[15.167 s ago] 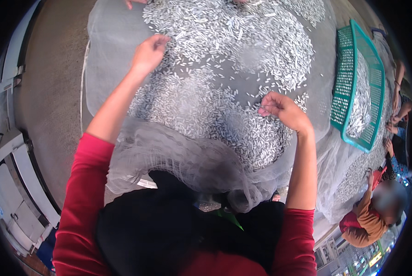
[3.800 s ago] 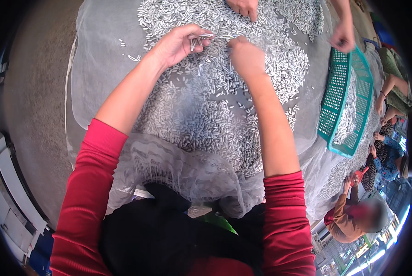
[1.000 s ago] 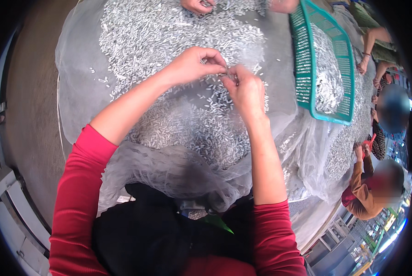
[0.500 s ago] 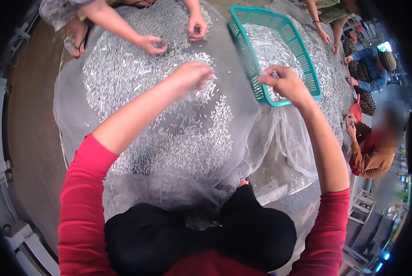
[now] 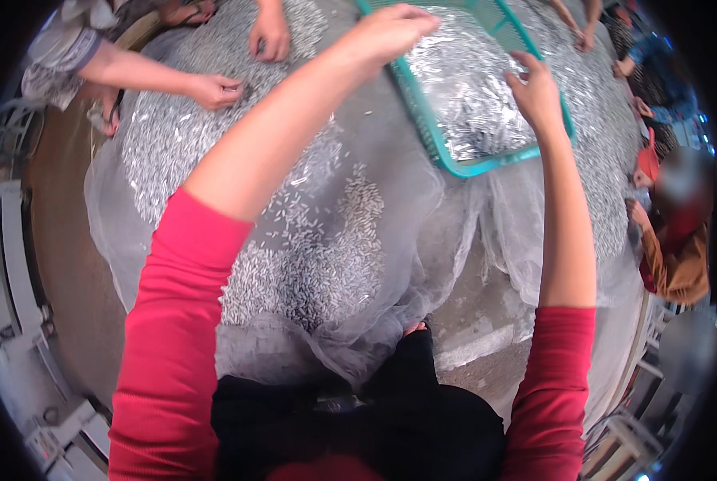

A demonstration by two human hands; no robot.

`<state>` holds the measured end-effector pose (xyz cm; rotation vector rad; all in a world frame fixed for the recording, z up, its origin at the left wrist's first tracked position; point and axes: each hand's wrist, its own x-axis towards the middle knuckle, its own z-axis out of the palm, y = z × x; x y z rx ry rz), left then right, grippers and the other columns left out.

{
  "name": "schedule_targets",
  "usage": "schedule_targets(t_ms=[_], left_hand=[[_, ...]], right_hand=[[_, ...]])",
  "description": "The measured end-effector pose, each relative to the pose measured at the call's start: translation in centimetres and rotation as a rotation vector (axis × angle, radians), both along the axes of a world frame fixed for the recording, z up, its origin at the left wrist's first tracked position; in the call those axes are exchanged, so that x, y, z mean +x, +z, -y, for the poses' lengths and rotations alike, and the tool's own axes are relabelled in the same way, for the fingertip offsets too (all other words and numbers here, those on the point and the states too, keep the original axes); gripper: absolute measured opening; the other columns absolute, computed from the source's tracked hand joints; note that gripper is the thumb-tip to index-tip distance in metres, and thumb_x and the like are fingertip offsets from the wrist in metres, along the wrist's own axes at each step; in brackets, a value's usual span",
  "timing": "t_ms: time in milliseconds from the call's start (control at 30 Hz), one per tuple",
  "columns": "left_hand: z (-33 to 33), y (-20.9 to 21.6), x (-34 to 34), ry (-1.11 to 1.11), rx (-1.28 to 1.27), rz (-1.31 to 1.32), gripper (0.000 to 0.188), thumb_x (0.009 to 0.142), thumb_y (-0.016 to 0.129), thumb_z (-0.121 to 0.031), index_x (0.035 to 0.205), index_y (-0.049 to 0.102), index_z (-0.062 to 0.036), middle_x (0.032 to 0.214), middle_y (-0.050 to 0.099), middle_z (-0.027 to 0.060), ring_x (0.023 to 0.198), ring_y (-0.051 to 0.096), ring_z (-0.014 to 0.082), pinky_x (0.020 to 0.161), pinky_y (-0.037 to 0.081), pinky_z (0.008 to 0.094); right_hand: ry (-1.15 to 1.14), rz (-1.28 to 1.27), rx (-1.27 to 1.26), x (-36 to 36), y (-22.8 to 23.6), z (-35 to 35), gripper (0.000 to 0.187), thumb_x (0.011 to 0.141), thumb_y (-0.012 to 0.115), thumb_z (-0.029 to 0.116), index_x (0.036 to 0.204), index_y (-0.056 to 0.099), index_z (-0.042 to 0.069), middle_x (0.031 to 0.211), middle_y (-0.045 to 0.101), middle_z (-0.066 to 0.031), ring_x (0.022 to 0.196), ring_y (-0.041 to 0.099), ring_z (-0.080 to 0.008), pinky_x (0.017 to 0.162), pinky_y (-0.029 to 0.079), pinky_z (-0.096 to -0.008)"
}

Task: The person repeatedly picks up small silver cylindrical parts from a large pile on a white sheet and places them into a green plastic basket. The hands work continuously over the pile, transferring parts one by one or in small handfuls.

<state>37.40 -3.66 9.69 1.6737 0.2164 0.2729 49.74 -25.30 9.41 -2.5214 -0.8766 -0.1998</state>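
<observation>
A green plastic basket holds a heap of small silvery pieces that look like tiny fish. Over its left rim reaches my left hand, palm down, fingers stretched out and slightly smeared, with nothing visible in them. At the basket's right side my right hand hangs above the heap, thumb and fingers apart and holding nothing I can see. More of the silvery fish lie spread on a grey mesh net in front of me and to the left.
Across the net a co-worker's hand pinches over the fish, with the same person's other hand close by. Another fish pile lies right of the basket, with people along its edge, one near a red scoop. Brown floor runs along the left.
My left hand has moved from over the fish on the net, away and right, to the basket. My right hand has shifted right and its fingers have spread. The whole view has shifted.
</observation>
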Motion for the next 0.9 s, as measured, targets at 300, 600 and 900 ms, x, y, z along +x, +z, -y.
schedule_targets(t_ms=[300, 600, 900], left_hand=[[-8.4, -6.9, -24.2, 0.698, -0.178, -0.255, 0.024, 0.094, 0.05, -0.019, 0.108, 0.063, -0.0058, 0.101, 0.065, 0.0032, 0.095, 0.062, 0.0133, 0.082, 0.047, 0.0281], [-3.7, -15.2, -27.3, 0.687, 0.412, -0.302, 0.015, 0.088, 0.059, -0.012, 0.101, 0.066, -0.0093, 0.098, 0.067, 0.0047, 0.091, 0.062, 0.0157, 0.079, 0.047, 0.03], [-4.3, -15.2, -17.6, 0.559, 1.108, -0.586, 0.032, 0.076, 0.072, -0.026, 0.101, 0.06, -0.0109, 0.105, 0.058, 0.0059, 0.101, 0.055, 0.0271, 0.083, 0.04, 0.05]], right_hand=[[0.542, -0.345, 0.184, -17.7, -10.1, -10.7, 0.023, 0.079, 0.065, 0.006, 0.102, 0.063, 0.009, 0.099, 0.062, -0.0103, 0.089, 0.062, -0.0281, 0.075, 0.05, -0.0377], [0.552, -0.397, 0.054, -16.8, -16.7, -15.9, 0.016, 0.078, 0.067, 0.012, 0.093, 0.063, 0.007, 0.087, 0.066, -0.0073, 0.084, 0.064, -0.0241, 0.072, 0.05, -0.0357], [0.353, -1.307, 0.309, -15.2, -15.7, -15.4, 0.025, 0.08, 0.063, 0.014, 0.101, 0.054, 0.004, 0.096, 0.064, -0.0113, 0.087, 0.063, -0.0167, 0.069, 0.046, -0.0267]])
